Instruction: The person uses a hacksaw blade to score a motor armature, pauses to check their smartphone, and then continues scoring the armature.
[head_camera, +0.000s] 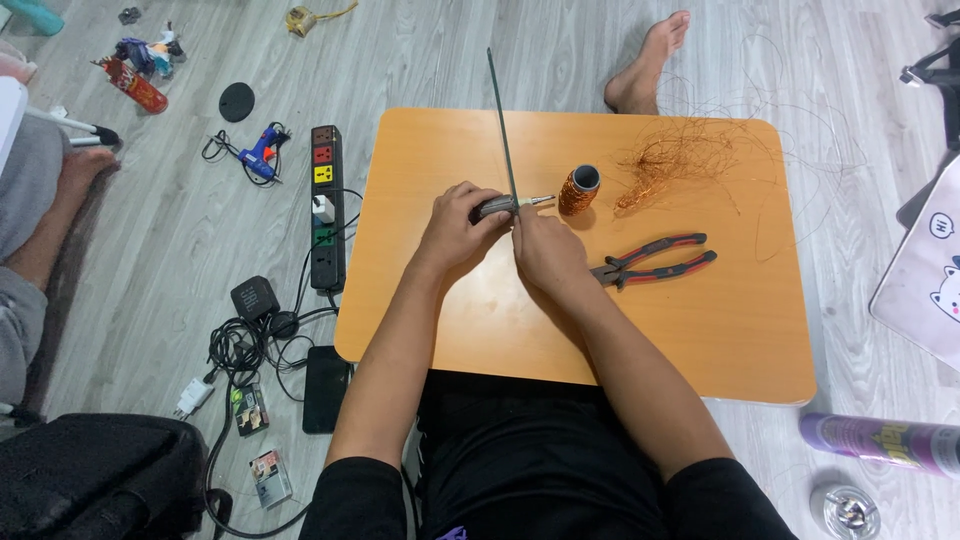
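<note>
Worktop (480, 330): carries spool (578, 190), right of hands.
Wire tangle (670, 165): right of spool.
Pliers (655, 260): before tangle.
Power strip (326, 205): floor, left.
</note>
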